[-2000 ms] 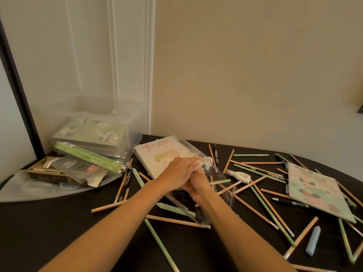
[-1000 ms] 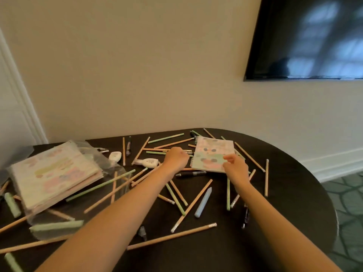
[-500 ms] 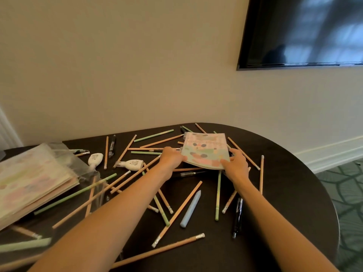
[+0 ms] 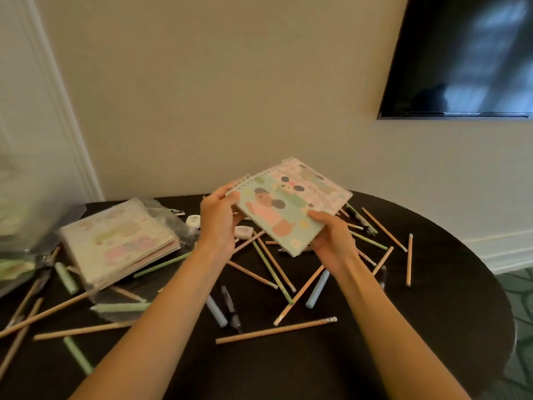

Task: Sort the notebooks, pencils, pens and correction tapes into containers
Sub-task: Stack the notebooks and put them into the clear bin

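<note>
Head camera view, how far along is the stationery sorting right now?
Early on. Done: only a stack of notebooks is gathered on clear wrap at the left, not visibly in a container. In hand: the left hand and right hand hold spiral notebooks, apparently two, above the table. Left: many pencils, several pens and the correction tapes lie scattered on it.

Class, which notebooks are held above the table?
The spiral-bound notebooks gripped between left hand and right hand; the other stack lies flat on the table.

A home living room: wall-mounted television (image 4: 461, 56) upper right, dark round table (image 4: 432, 327), white door trim (image 4: 57, 96) at left.
</note>
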Available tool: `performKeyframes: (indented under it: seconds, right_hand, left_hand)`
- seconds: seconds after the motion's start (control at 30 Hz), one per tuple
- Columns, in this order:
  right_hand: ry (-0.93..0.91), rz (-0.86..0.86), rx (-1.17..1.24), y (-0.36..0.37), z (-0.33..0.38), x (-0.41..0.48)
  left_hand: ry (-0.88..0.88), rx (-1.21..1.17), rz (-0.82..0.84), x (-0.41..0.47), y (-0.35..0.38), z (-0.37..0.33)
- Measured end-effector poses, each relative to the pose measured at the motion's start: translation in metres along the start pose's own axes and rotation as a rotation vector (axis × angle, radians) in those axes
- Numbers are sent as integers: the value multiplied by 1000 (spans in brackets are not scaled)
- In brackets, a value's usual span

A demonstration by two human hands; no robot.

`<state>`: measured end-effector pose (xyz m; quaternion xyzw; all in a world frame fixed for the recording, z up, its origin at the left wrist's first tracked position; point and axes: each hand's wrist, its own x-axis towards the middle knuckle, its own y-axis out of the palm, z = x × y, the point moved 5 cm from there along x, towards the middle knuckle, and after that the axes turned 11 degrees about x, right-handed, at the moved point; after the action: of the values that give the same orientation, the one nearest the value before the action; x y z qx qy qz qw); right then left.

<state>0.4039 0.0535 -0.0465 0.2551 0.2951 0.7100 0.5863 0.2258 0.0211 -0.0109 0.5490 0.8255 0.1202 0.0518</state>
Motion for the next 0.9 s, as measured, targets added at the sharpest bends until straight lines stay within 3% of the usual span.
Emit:
performKeyframes:
  seconds: [0.1, 0.27, 0.43, 0.63, 0.7, 0.77, 0.83, 0.9]
  right_hand:
    - [22, 35, 86, 35, -37, -21]
    - [59, 117, 106, 85, -96, -51]
    - [111, 48, 218, 90, -102, -60]
    - [281, 115, -336, 88, -99, -79]
    - [245, 92, -399, 89, -95, -77]
    - [170, -11, -309, 84, -87, -71]
    - [126, -106, -180, 74, -77, -66]
    - [117, -166, -96, 58, -70, -61]
  left_hand:
    - [-3, -30, -104, -18, -45, -10]
    - [29, 64, -115, -54, -92, -14]
    - [-24, 133, -197, -62, -159, -30]
    - [-138, 374, -129, -50, -206, -37]
    - [-124, 421, -74, -47, -202, -40]
    - [-84, 437, -44, -45, -195, -42]
    - [4, 641, -79, -40, -194, -41]
    - [153, 1054, -119, -32, -196, -34]
